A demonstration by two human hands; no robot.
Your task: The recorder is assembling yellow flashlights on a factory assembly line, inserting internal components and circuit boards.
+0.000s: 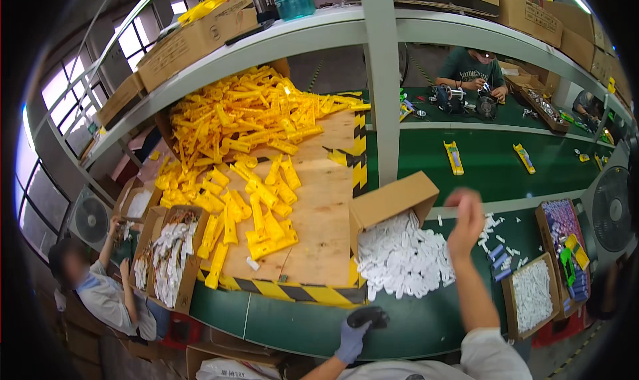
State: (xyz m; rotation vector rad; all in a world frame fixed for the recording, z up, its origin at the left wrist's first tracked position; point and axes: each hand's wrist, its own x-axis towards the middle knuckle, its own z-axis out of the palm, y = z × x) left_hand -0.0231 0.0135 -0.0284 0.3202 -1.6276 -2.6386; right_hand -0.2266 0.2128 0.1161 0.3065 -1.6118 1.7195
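Pale sleeve: closest to us, bottom edge; our bare R forearm reaches from it over the green worktop.
R hand: raised just R of the carton, fingers partly curled; motion blur, so we can't tell if it's gripping anything.
L hand: gloved, closed round a dark object, held low at the near side, clear of the pile.
White pcs: loose pile on the worktop, btwn our two hands, spread where either could get at it.
Carton: on its side, mouth toward us, prob. so pcs spill out w/o digging.
Yellow parts: heaped to our L on a wooden board; striped edging seems to mark its border.
Blue cylinders: R of pile, by an open box of more white bits, presumably for R-side reach.
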